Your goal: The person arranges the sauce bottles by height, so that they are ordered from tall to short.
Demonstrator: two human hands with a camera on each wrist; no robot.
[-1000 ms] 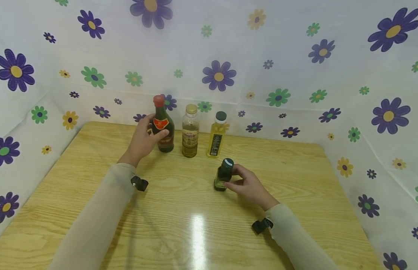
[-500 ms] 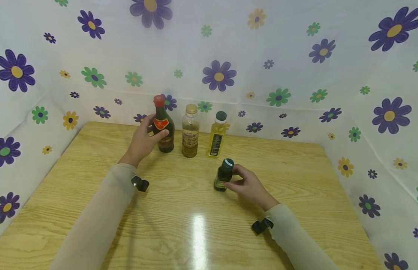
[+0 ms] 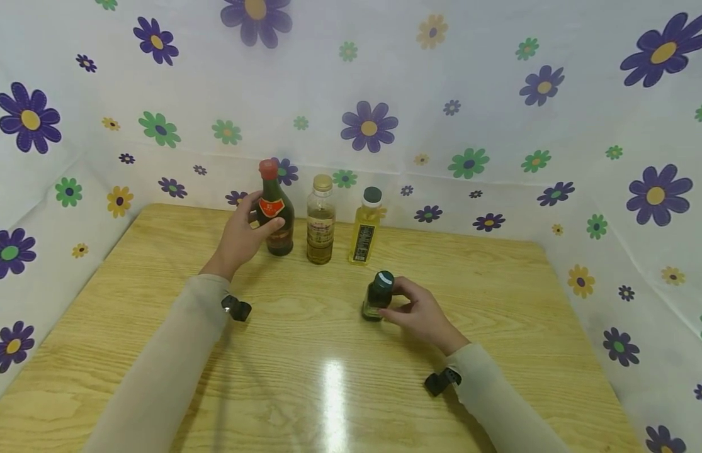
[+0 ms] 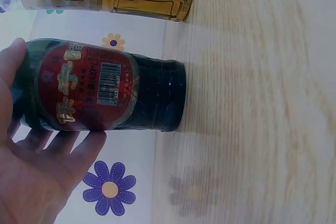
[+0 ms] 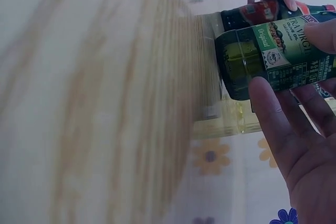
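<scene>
At the back left of the table my left hand (image 3: 241, 238) holds a dark green glass bottle (image 3: 278, 214) with a red cap, thumb in front and fingers behind. The left wrist view shows the bottle's red oval label (image 4: 86, 87) and its base down at the tabletop. Nearer the middle, my right hand (image 3: 421, 313) grips a small dark olive oil bottle (image 3: 376, 298) with a green cap. Its thumb and fingers lie on opposite sides of that bottle. The green label (image 5: 289, 40) reads "Virgin Olive Oil" in the right wrist view.
Beside the dark green bottle stands a clear bottle (image 3: 320, 229) with a gold cap and amber liquid. To its right is a square yellow oil bottle (image 3: 364, 226) with a dark green cap. A flowered sheet (image 3: 305, 75) hangs behind the wooden table (image 3: 283, 377).
The olive oil bottle's cap has shifted slightly toward me and to the right, with my right hand around the bottle. My left hand and its bottle stay in place.
</scene>
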